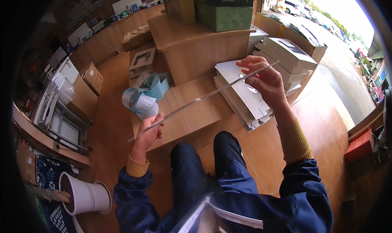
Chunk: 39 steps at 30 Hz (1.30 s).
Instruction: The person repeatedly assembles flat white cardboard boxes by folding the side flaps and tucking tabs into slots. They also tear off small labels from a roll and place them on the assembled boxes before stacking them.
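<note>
A thin whitish cardboard sheet (pixel 197 99), seen edge-on, is held up in front of me, slanting from lower left to upper right. At its lower left end my left hand (pixel 149 136) is closed on it. My right hand (pixel 263 78) grips it near the upper right end, with thumb and fingers on either side of the edge. Beneath the right hand lies a stack of flat white cardboard box blanks (pixel 241 95) on a low wooden bench (pixel 185 114). Loops of pale blue ribbon (pixel 148 95) lie on the bench beyond my left hand.
A wooden cabinet (pixel 204 49) bearing a green box (pixel 233 18) stands ahead. White boxes with windows (pixel 286 55) are piled at right, beside a large carton (pixel 320 51). At left are a white plant pot (pixel 90 198) and a metal-framed rack (pixel 67 124). An open doorway lies beyond.
</note>
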Motion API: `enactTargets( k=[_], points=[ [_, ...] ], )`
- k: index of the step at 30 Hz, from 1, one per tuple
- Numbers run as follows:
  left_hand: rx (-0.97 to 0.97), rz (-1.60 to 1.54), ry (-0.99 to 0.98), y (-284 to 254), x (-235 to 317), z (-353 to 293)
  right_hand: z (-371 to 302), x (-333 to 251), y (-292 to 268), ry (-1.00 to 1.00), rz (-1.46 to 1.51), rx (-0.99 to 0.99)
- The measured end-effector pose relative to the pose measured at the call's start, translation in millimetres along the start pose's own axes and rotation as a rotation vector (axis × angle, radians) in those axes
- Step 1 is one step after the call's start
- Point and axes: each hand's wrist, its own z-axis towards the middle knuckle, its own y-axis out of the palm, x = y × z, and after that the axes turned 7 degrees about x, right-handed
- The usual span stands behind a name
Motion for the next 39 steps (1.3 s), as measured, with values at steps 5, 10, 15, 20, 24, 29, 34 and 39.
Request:
enactTargets(
  k=[5, 10, 15, 20, 24, 29, 34, 39],
  points=[
    [0.034, -0.907, 0.406, 9, 28, -30, 8, 5, 31, 0.23, 0.15, 0.205],
    [-0.003, -0.884, 0.264, 19, 22, -32, -22, 31, 39, 0.477, 0.155, 0.231],
    [-0.048, -0.794, 0.137, 41, 1, -32, -59, 60, 35, 0.467, 0.019, 0.355],
    [-0.021, -0.754, 0.148, 51, -1, -43, -45, 72, 26, 0.499, -0.235, 0.358],
    [-0.052, -0.64, 0.159, 40, 6, -54, -23, 63, 15, 0.664, -0.405, 0.19],
    [-0.184, -0.864, 0.204, 25, 20, -63, 3, 43, 18, 0.829, -0.456, -0.034],
    [-0.325, -0.846, 0.215, 29, 42, -81, 22, 23, 25, 0.987, -0.52, -0.145],
    [-0.294, -0.826, 0.211, 39, 63, -93, 30, 7, 33, 1.083, -0.574, -0.155]
  ],
)
